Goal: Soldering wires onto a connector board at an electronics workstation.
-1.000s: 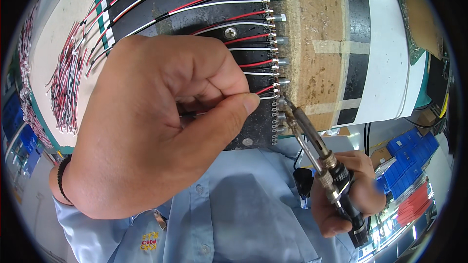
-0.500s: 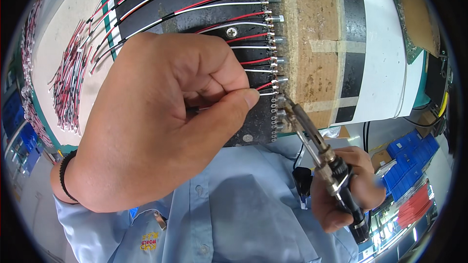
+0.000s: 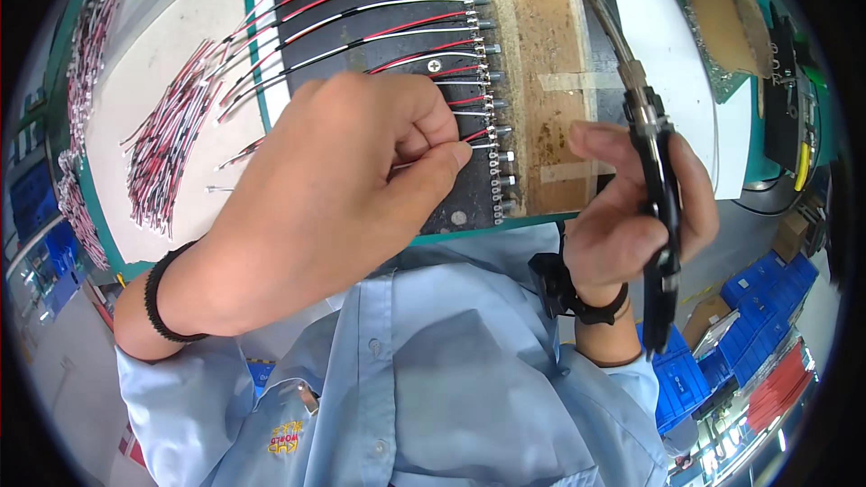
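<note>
My left hand point(image 3: 334, 180) is closed in a pinch over the black fixture board point(image 3: 311, 27). Its thumb and fingertip hold a thin red and white wire point(image 3: 475, 136), whose end meets a small metal terminal in the row point(image 3: 492, 133) along the board's right edge. Most of that wire is hidden under the hand. My right hand point(image 3: 618, 234) grips the black handle of a soldering iron point(image 3: 661, 171). The iron's tip points up and away, above the far part of the brown strip, apart from the terminals. Several other wire pairs point(image 3: 397, 34) run left from terminals farther up the row.
A brown, stained strip point(image 3: 546, 45) with tape across it borders the terminals. A bundle of loose wires point(image 3: 171, 144) lies at the left on a pale sheet. A cardboard piece on a green board point(image 3: 722, 27) stands far right. Blue bins point(image 3: 753, 298) sit below right.
My right hand has lifted the soldering iron away from the terminals, up and to the right, and its tip has swung to the far side. My left hand still pinches the wire.
</note>
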`<state>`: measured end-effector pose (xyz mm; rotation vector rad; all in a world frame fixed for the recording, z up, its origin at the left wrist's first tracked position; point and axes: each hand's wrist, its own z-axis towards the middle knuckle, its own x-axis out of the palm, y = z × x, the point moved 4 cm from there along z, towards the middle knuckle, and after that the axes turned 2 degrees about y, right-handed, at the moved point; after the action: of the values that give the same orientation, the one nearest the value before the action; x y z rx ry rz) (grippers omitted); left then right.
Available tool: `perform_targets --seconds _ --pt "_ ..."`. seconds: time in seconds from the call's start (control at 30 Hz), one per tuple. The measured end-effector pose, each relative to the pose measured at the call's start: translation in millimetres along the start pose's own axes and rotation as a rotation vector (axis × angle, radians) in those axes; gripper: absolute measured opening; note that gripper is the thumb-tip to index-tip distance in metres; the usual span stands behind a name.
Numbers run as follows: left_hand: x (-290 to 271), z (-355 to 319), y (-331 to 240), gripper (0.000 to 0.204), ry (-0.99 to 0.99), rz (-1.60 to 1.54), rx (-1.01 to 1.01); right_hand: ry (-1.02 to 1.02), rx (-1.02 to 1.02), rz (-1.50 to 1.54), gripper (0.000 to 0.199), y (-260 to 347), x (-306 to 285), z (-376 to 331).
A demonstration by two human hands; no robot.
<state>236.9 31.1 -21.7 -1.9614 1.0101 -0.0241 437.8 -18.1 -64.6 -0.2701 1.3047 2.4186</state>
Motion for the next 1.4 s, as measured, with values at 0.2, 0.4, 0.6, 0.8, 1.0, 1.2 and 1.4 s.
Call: perform_targets --seconds 0.2,0.4,0.6,0.8,1.0,1.2,1.4 --pt "-52.4 -66.7 30.0 0.024 -0.533 0.32 0.203 -0.119 0.061 0.044 0.055 3.0 7.4 -0.2" --pt "-132.5 -79.4 152.7 0.019 -0.76 0.411 0.217 -0.191 0.06 0.125 0.052 -5.7 4.9 -7.4" --pt "-154.4 -105.6 169.3 0.01 -0.877 0.298 0.417 -0.229 0.111 0.071 0.049 -3.0 4.6 -7.0" --pt "-156.1 -97.9 137.3 0.009 -0.828 0.287 0.457 -0.136 0.053 0.005 0.048 9.8 -14.3 -2.0" --pt "-155.5 -92.6 127.9 0.013 -0.802 0.48 0.479 -0.115 0.077 0.033 0.051 30.6 -16.7 -2.9" --pt "-156.6 -87.5 140.3 0.013 -0.753 0.343 0.341 -0.072 0.087 0.146 0.052 48.7 -5.5 2.5" --pt "-175.0 -103.4 141.0 0.017 -0.909 0.044 0.557 0.018 0.054 0.189 0.049 57.4 -3.1 -6.1"
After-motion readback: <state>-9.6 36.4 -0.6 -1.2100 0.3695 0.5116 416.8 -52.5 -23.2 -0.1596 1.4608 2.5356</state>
